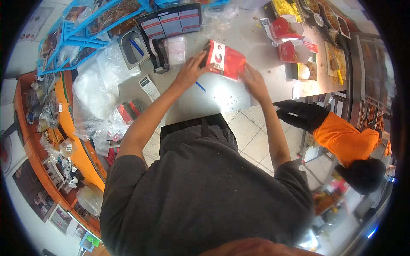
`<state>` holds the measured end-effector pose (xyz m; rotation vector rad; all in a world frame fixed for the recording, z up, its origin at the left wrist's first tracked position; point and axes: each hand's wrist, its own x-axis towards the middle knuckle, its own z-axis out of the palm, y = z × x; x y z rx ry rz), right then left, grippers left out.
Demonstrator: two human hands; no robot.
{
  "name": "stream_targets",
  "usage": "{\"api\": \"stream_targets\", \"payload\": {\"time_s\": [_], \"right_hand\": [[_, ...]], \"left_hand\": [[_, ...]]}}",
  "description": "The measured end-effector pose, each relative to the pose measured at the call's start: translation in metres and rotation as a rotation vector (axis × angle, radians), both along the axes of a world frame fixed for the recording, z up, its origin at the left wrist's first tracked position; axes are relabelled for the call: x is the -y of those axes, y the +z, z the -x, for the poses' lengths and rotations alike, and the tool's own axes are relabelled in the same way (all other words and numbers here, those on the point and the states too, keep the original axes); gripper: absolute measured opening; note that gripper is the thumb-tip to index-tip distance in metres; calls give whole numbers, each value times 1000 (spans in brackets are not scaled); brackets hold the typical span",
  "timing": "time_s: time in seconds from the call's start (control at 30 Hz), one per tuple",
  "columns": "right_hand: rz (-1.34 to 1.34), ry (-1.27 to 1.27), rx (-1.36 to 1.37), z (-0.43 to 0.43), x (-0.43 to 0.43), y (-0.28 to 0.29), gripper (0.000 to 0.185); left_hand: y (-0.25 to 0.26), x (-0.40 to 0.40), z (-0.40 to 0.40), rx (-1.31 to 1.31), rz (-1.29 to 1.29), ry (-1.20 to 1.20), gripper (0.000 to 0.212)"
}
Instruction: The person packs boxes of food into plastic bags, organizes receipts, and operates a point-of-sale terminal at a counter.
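A red takeaway food carton (233, 62) with a white printed panel and a dark side is between my hands, over the steel counter (229, 102). My left hand (193, 68) grips its left end, fingers along the dark side. At its lower right edge, my right hand (256, 84) has its fingertips against the carton; the hand is slightly blurred. A blue pen (200, 86) lies on the counter just below the carton. Left of it, a printed receipt (149, 88) lies near my left forearm.
A tablet (171, 21) stands behind a steel container (133, 48) holding pens. Plastic bags (99, 80) crowd the left side. Red food cartons (293, 51), a cutting board (334, 60) and a yellow-handled knife (339, 76) sit at right. A person in orange (346, 137) stands beyond the counter's right end.
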<state>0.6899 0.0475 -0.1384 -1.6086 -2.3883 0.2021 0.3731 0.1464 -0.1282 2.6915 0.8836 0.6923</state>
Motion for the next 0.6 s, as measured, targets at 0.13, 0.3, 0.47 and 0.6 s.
{"api": "stream_targets", "payload": {"time_s": [0.13,0.3,0.47,0.6], "right_hand": [[285,-177,-490,20,15,-9,68],[304,-497,-1181,61,-18,12,68],[-107,-593,-673,33,-72,-6,76],[-92,-622,-982,58,-99,-12,70]], "left_hand": [[11,15,-18,111,276,217,53],[6,-44,-39,509,841,396,63],[-2,-87,-62,260,379,239,70],[-10,-109,-60,338,580,208,66]]}}
